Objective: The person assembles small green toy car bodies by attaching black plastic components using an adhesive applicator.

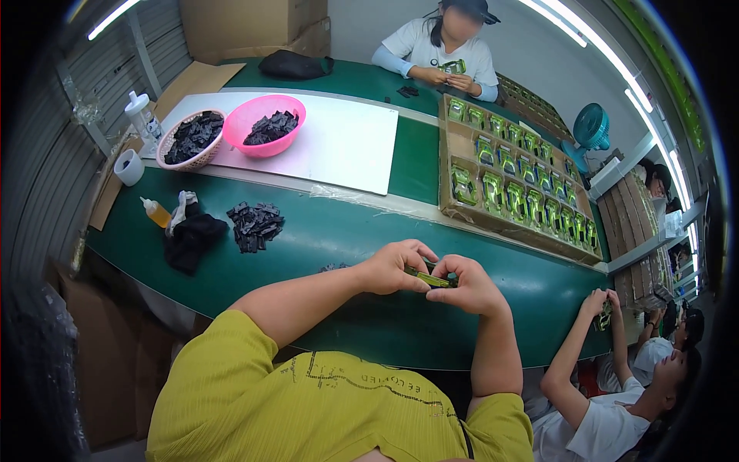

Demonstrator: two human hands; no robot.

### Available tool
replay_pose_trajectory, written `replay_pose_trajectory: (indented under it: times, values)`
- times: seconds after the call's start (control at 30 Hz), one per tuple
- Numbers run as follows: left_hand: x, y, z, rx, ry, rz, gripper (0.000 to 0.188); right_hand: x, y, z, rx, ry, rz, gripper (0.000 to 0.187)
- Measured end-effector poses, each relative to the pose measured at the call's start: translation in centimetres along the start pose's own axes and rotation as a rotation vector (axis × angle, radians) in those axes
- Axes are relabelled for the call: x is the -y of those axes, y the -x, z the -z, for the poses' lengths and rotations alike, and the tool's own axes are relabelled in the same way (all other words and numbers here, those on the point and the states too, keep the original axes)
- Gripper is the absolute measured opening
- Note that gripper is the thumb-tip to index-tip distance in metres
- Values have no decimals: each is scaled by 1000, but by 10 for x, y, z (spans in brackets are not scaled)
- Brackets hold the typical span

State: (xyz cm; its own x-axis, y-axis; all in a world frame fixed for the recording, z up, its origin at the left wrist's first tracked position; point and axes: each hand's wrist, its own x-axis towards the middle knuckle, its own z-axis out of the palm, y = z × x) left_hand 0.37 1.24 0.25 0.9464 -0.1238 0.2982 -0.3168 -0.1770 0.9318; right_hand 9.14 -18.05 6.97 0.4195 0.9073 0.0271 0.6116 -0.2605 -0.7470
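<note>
My left hand (394, 267) and my right hand (471, 286) meet above the green table (346, 323). Between them, both sets of fingertips pinch a small bright green and black plastic part (433, 280). My fingers cover most of it, so its full shape is hidden. Behind my left forearm, a few black pieces (332, 268) show on the table. Farther left lies a loose pile of flat black pieces (255, 227).
A pink bowl (295, 141) and a woven basket (165, 145) hold black pieces. A cardboard tray (449, 202) of green parts stands far right. By a black cloth (194, 242) is an amber-filled bottle (156, 213). Co-workers sit opposite and at right, handling similar parts.
</note>
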Motion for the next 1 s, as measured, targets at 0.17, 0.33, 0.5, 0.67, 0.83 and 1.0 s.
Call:
replay_pose_trajectory:
  times: [0.17, 0.33, 0.5, 0.67, 0.83, 1.0]
  values:
    - [0, -6, 4, 17, 123, 117, 15, -7, 6, -13, -129, -108, 10, 21]
    - [1, -6, -1, -93, 140, 128, 20, -16, 12, -12, -322, -281, -31, 25]
    - [-14, -4, -2, -178, -173, 106, 29, -15, 8, -5, -309, -1, 100, 19]
    - [-16, -6, -2, -209, -98, 64, 33, -18, 9, -14, -278, 59, 175, 14]
    - [-32, 1, -5, 29, 283, 494, 30, -15, 11, -16, -261, 65, 213, 7]
    - [-25, -7, -1, 41, 544, 687, 29, -26, 9, -26, -448, -12, 154, 8]
